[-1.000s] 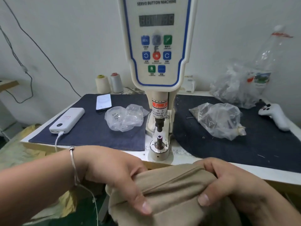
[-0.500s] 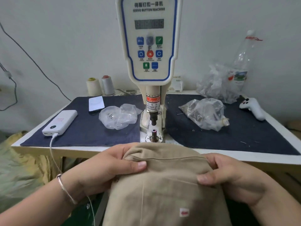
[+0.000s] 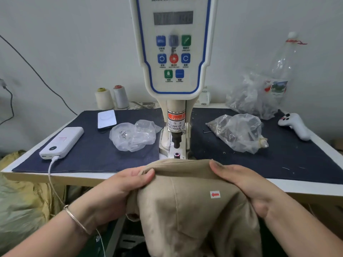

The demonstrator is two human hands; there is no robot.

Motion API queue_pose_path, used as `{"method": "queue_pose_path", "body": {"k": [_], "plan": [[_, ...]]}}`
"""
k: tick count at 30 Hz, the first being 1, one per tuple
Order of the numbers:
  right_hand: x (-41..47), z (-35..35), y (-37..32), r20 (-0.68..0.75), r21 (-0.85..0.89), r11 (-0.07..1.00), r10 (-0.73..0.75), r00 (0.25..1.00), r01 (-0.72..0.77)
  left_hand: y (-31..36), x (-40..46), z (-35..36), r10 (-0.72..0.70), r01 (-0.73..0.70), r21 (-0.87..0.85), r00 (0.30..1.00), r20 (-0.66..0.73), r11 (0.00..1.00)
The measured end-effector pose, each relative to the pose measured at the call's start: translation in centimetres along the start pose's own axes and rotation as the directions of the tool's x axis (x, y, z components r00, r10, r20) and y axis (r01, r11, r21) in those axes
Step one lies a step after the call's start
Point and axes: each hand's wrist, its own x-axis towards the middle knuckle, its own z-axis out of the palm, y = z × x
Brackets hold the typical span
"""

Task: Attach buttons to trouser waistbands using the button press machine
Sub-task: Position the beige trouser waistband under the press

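- The button machine (image 3: 173, 52) is running off the frame at twelve o'clock, cutting its title lettering.
- Its display (image 3: 173, 18) is blurring; digits cannot be read.
- The trousers (image 3: 191, 210) are hiding the lower die's base and the surface's near edge, and running off at six o'clock.
- The left hand's fingers (image 3: 146, 176) are partly tucking under the cloth.
- Contents of the clear bag (image 3: 133, 135) are looking too small to identify.

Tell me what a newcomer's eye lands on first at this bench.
First the tall button machine at centre, its coloured keys above a red warning label. Next the beige trousers at the table's near edge, gripped by the left hand and right hand just short of the press. Clear plastic bags lie either side on dark mats.
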Motion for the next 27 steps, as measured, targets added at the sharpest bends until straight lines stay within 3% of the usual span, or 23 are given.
{"method": "queue_pose_path", "body": {"k": [6,9,15,18,21,24,27], "plan": [[3.3,0.1,-1.0,-0.216,-0.238,0.966,-0.151,0.965,0.098,0.8,3.0,-0.7,-0.011,0.063,0.156,0.949,-0.315,0.986],[4.8,-0.2,-1.5,-0.259,-0.326,0.937,-0.213,0.942,0.122,2.3,4.2,-1.3,0.04,0.095,0.326,0.922,-0.385,0.941],[7.2,-1.1,-1.8,-0.289,-0.352,0.914,-0.312,0.905,0.203,2.5,7.3,-2.0,0.195,0.104,0.604,0.892,-0.408,0.79],[8.0,-1.3,-1.6,-0.315,-0.49,0.841,-0.418,0.852,0.231,1.9,8.1,-2.1,0.321,0.065,0.727,0.868,-0.379,0.684],[8.2,-1.8,-1.5,-0.325,-0.613,0.759,-0.494,0.806,0.218,1.5,8.5,-2.2,0.408,-0.026,0.766,0.858,-0.313,0.642],[8.5,-2.5,-1.4,-0.329,-0.586,0.792,-0.425,0.843,0.171,1.4,8.5,-2.8,0.392,-0.069,0.736,0.878,-0.276,0.673],[8.5,-3.2,-1.1,-0.302,-0.475,0.868,-0.318,0.899,0.148,1.2,8.5,-3.3,0.311,-0.107,0.603,0.918,-0.245,0.791]]}}
